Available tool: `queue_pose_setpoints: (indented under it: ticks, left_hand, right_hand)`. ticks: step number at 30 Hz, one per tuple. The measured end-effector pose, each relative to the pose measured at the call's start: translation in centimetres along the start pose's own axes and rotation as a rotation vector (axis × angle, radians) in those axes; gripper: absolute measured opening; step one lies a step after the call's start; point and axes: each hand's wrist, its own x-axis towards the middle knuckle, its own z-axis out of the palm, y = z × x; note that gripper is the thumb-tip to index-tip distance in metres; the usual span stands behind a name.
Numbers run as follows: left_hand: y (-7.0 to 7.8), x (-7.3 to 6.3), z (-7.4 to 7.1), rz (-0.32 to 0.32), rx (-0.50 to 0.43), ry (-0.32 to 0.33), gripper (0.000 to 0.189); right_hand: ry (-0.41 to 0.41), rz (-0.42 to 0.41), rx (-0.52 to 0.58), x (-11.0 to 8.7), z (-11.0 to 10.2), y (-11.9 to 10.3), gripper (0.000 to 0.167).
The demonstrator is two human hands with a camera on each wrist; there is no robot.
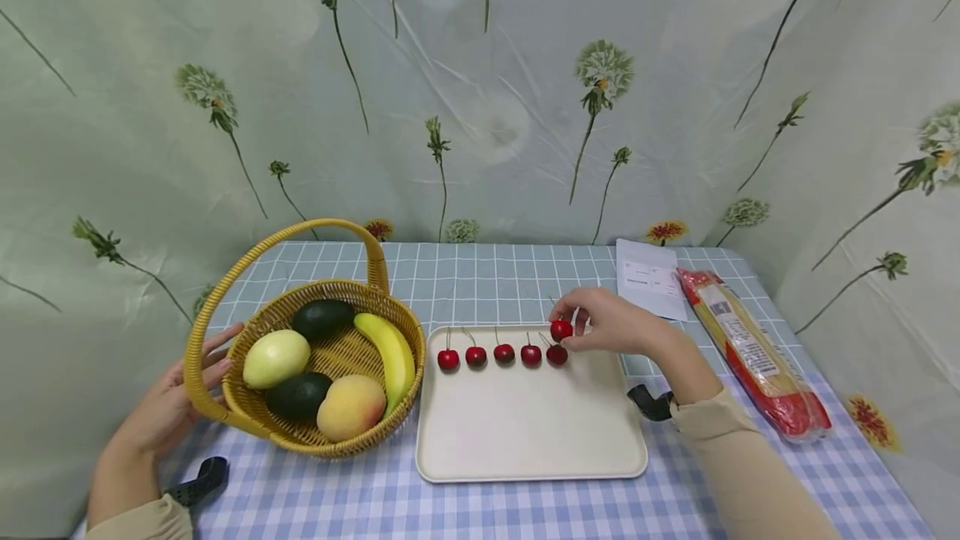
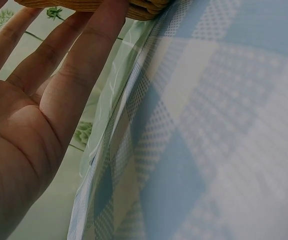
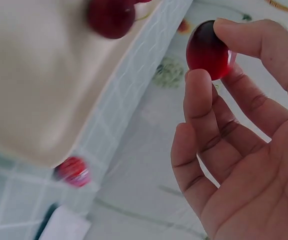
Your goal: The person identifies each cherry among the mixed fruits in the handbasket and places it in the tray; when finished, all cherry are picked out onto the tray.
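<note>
My right hand (image 1: 611, 323) pinches a dark red cherry (image 3: 206, 50) between thumb and fingertips, over the far right part of a cream tray (image 1: 525, 440). Several more cherries (image 1: 503, 353) with thin stems line up along the tray's far side; the held one overlaps the rightmost cherry (image 1: 557, 355) in the head view. On the left, my left hand (image 1: 165, 411) has its fingers extended at the outer side of a yellow wicker basket (image 1: 420, 340). In the left wrist view, its fingertips reach the underside of the basket's weave and are partly hidden.
Inside the basket are a banana (image 1: 392, 361), a peach (image 1: 351, 408), a pale green fruit (image 1: 276, 358) and two dark green fruits (image 1: 322, 320). At right lie a white paper (image 1: 649, 277) and a red-and-clear food package (image 1: 753, 352). A floral curtain (image 1: 495, 107) hangs behind.
</note>
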Motion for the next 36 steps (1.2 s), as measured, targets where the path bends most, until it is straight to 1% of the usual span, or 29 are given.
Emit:
queue_pose_setpoints:
  ticks: [5,9,12,18,24,27,29,30,32,34,35,36]
  left_hand:
    - [0.1,0.1,0.1,-0.003,0.005,0.01,0.059]
    - [0.2,-0.1,0.0,-0.005,0.004,0.009,0.06]
    - [0.3,-0.3,-0.1,-0.009,0.005,0.011,0.06]
    - [0.3,-0.7,-0.3,-0.023,0.028,0.037,0.06]
    - [0.3,-1.1,-0.5,-0.037,0.042,0.07,0.058]
    - [0.4,-1.2,-0.5,-0.022,0.045,0.072,0.058]
    - [0.5,-1.3,-0.4,0.001,0.035,0.066,0.059]
    - [0.6,-1.3,-0.2,0.014,0.028,0.073,0.058]
    - [1.1,-1.6,0.1,0.039,0.029,0.111,0.058]
    - [1.9,-1.9,0.6,0.078,-0.003,0.193,0.055]
    - [2.5,-2.2,1.0,0.102,-0.016,0.261,0.053]
    - [3.2,-2.4,1.6,0.127,-0.02,0.352,0.051]
  right_hand:
    - [0.034,0.043,0.007,-1.6,0.2,1.6,0.024]
    - [0.023,0.109,0.04,-2.4,0.8,2.6,0.025]
    - [0.018,0.13,0.049,-2.6,1.4,3.2,0.027]
    - [0.008,0.081,0.044,-2.4,2.6,3.5,0.03]
    - [-0.002,0.092,0.027,-2.0,3.3,3.6,0.032]
    - [-0.006,0.084,0.021,-1.8,3.5,3.6,0.032]
    - [-0.002,0.077,0.016,-1.8,3.6,3.6,0.034]
    - [0.001,0.076,0.012,-1.8,3.6,3.6,0.036]
    - [0.013,0.081,-0.006,-2.0,3.4,3.4,0.041]
    - [0.031,0.108,-0.018,-2.3,3.2,3.1,0.045]
    - [0.04,0.12,-0.022,-2.5,3.1,2.9,0.046]
    - [0.051,0.13,-0.026,-2.7,2.9,2.7,0.047]
